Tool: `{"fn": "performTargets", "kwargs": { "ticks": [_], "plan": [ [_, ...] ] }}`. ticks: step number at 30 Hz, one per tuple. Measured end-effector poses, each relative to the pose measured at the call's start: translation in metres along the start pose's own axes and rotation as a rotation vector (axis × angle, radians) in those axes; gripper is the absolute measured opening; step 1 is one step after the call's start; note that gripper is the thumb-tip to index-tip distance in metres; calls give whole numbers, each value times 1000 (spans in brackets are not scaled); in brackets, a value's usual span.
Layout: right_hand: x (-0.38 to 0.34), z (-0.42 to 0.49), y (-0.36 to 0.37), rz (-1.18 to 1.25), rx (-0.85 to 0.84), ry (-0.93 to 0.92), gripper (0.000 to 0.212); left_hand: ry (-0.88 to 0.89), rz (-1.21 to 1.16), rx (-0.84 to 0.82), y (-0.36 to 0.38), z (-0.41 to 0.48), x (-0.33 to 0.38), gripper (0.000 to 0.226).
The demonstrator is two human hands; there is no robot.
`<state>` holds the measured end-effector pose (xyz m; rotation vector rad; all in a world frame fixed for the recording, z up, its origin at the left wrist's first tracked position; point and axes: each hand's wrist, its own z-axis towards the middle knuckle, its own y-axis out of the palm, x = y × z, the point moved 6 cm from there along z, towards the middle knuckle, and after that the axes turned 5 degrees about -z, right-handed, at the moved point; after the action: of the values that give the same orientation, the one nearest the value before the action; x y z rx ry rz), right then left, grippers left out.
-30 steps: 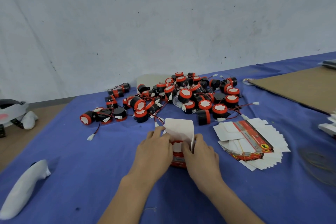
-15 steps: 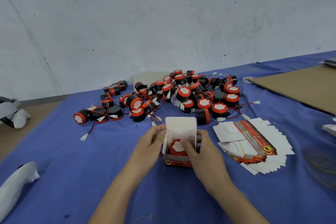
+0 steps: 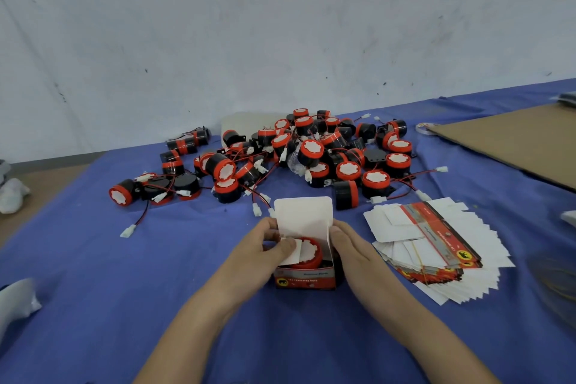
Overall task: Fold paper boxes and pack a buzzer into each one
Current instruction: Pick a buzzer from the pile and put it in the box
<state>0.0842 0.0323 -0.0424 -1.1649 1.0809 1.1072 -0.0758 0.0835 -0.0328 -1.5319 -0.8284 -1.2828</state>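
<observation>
Open paper box [image 3: 307, 279] is sitting between hands: left hand [image 3: 261, 248] is clamping its wall, thumb pressing side flap [image 3: 293, 254] over buzzer [image 3: 311, 252]; right hand [image 3: 353, 248] is touching opposite wall, fingers straight.

Scuffed white wall [image 3: 280, 25] behind blue-clothed table [image 3: 93, 274]

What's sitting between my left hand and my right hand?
The open paper box, a red-topped buzzer inside. The left hand pinches its side flap; the right hand lies against its right wall. Head view.
</observation>
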Motion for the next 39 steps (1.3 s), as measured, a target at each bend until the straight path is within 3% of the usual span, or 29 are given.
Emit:
{"fn": "performTargets", "kwargs": {
  "ticks": [7,11,15,18,22,25,28,30,32,34,36,39],
  "plan": [
    [5,3,3,-74,8,-39,17,-71,-146,10,0,2,-4,21],
    [4,5,4,-78,20,-45,28,-67,-226,38,0,1,-6,26],
    [-2,3,2,-89,34,-56,20,-33,-280,73,0,0,-7,27],
    [-5,1,-1,-167,47,-84,20,51,-145,112,-6,-2,-2,40],
    [-1,-4,-9,-290,33,-106,37,179,131,116,-15,-10,6,63],
    [0,-7,-12,-308,-5,-111,40,241,257,86,-13,-18,9,54],
    [-3,-7,-11,-197,-50,-120,39,252,178,71,-8,-23,12,42],
    [-4,-6,-11,-79,-54,-77,33,233,80,149,-13,-24,12,28],
    [-4,-6,-9,-55,-76,-81,55,231,54,220,-20,-27,14,6],
    [-3,-7,-5,-120,-81,-102,67,210,115,177,-17,-31,13,32],
    [-3,-8,-3,-202,-78,-120,56,206,190,100,-5,-33,14,46],
    [-1,-8,-3,-238,-48,-104,37,306,247,121,1,-31,17,35]
  ]
}}
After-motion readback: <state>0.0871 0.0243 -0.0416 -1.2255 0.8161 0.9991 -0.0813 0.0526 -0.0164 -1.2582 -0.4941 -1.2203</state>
